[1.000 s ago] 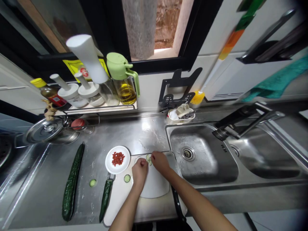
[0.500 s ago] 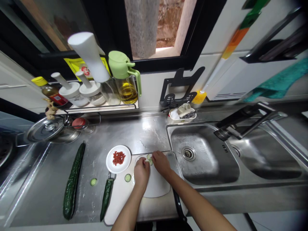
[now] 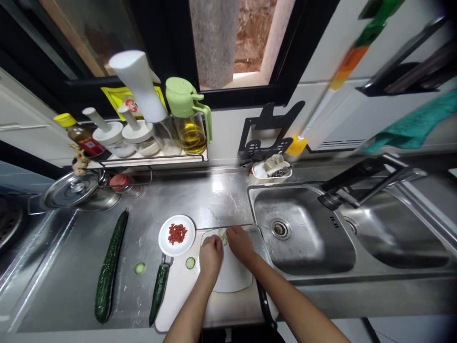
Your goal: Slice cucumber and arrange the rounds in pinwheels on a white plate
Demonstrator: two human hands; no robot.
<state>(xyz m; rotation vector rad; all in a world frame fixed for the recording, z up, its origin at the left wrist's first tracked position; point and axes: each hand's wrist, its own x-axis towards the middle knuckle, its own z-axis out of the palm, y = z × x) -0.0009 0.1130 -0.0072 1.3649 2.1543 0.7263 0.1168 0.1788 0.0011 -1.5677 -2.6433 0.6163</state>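
Note:
Thin cucumber slices (image 3: 223, 235) lie near the far rim of a white plate (image 3: 233, 277), which rests on a cutting board (image 3: 174, 302). My right hand (image 3: 242, 244) has its fingers pinched together at the edge of these slices, apparently on one of them. To their left, my left hand (image 3: 211, 256) is closed with its fingers curled; whatever is in it is hidden. A single cucumber slice (image 3: 190, 263) lies on the board, left of that hand. Beside the right forearm shows a black knife handle (image 3: 263, 303).
A small white dish (image 3: 163, 238) holds chopped red pieces. Left of the board are a cut cucumber piece (image 3: 158, 293), another slice (image 3: 140, 268) and a whole cucumber (image 3: 111, 267). A double sink (image 3: 303, 228) with a black faucet (image 3: 352, 183) is on the right. A condiment shelf (image 3: 153, 162) hangs behind.
My left hand has pulled back slightly from the slices, and its fingers are more curled. The right hand stays at the slices. The whole view has shifted slightly.

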